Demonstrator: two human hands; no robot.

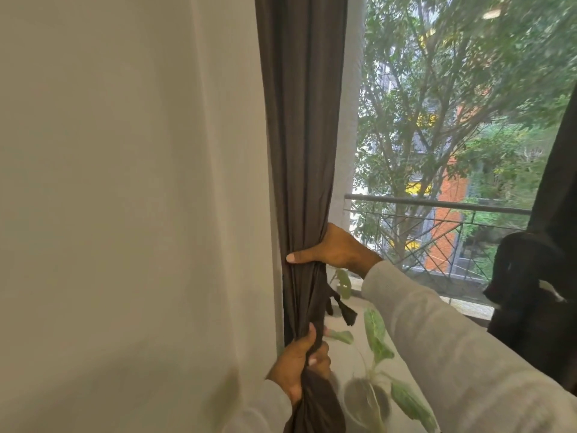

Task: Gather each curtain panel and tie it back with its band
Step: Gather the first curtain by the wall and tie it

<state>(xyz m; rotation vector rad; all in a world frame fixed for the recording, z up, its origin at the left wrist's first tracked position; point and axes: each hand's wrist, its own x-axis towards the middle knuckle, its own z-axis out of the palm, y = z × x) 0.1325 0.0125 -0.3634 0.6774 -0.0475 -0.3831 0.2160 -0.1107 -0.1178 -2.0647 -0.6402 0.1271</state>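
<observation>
At frame centre, your right hand [331,250] clasps the gathered dark curtain panel [303,135]; your left hand [299,367] grips it lower. Its band [342,306] dangles untied; the right-edge panel [537,276] looks already tied.

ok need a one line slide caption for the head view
Both hands, right hand above left hand, grip the gathered dark curtain panel beside the window.

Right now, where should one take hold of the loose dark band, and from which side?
Pinch the band by its free end, coming from the window side: it hangs clear to the right of the gathered curtain, between the right hand and left hand.
</observation>
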